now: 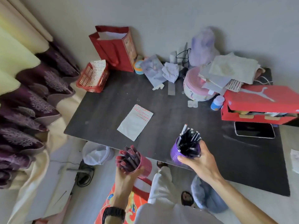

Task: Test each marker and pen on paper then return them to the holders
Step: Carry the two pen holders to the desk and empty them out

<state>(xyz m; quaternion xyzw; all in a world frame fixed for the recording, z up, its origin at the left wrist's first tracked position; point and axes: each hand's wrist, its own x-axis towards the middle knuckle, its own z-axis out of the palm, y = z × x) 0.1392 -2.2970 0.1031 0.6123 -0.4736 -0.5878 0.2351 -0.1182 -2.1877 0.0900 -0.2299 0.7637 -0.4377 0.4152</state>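
1. i see my left hand (127, 171) raised off the near table (186, 110) edge, my right hand (198, 160) over its front.
2. the pink holder (144, 165) carries red pens (129, 157); the purple holder (175, 152) carries black pens (190, 139).
3. each hand's fingers curl round its holder; the paper (135, 122) lies mid-table.

Both hands are raised in front of the body. The left hand (127, 172), a black watch on its wrist, has fingers curled in a grip, palm up. The right hand (198, 160) reaches forward on a bare, outstretched forearm, thumb and fingers clasped.
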